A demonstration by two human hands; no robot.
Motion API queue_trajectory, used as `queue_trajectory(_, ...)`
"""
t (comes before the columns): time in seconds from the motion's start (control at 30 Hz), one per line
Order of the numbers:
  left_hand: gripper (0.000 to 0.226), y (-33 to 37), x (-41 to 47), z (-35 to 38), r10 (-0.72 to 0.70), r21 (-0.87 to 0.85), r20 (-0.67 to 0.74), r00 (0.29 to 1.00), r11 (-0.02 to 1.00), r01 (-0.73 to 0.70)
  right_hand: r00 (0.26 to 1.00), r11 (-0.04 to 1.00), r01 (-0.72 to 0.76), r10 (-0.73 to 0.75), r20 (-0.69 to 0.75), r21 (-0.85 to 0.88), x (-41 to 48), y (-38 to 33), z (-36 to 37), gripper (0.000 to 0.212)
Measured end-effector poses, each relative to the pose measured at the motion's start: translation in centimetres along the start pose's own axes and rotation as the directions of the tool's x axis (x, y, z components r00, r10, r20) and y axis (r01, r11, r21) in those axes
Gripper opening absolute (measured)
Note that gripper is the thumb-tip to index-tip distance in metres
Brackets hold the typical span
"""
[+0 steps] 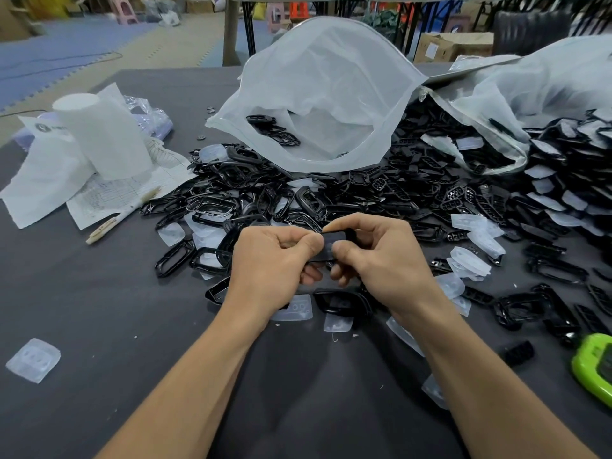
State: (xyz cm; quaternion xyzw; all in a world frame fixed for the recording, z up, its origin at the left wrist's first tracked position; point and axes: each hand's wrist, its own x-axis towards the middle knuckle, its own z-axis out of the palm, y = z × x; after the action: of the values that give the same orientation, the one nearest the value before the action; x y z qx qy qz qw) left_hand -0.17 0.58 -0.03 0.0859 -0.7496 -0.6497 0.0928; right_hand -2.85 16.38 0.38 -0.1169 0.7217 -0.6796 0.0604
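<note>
Black plastic part (334,243): pinched between left hand (275,260) and right hand (381,256), fingers curled tight round it. Behind: heap of black parts (331,193), open white bag (318,94), on grey table (99,309).

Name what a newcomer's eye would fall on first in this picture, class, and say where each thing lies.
First, the left hand and right hand at the centre, both pinching a small black plastic part. Behind them a heap of black plastic frames and clear pads spreads across the dark grey table, and an open white translucent bag stands at its far side.
</note>
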Motion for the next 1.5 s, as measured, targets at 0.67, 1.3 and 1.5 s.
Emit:
queue_trajectory(0.67,0.024,0.0,0.3,-0.2,-0.121,-0.080,0.098,0.988,0.988,0.129,0.999,0.990,-0.003,-0.003,-0.040,-0.142,0.2,0.0,-0.7,0.027)
queue_trajectory(1.3,0.028,-0.5,-2.4,2.2,0.254,0.407,-0.037,0.967,0.887,-0.217,0.974,0.589,-0.223,0.115,-0.193,-0.777,1.0,-2.3,-12.7,0.030)
queue_trajectory(1.5,0.028,-0.7,-2.5,3.1,0.452,0.671,-0.043,0.891,0.674,-0.309,0.815,0.350,-0.570,0.126,-0.566,-0.743,3.3,-2.9,-21.7,0.028)
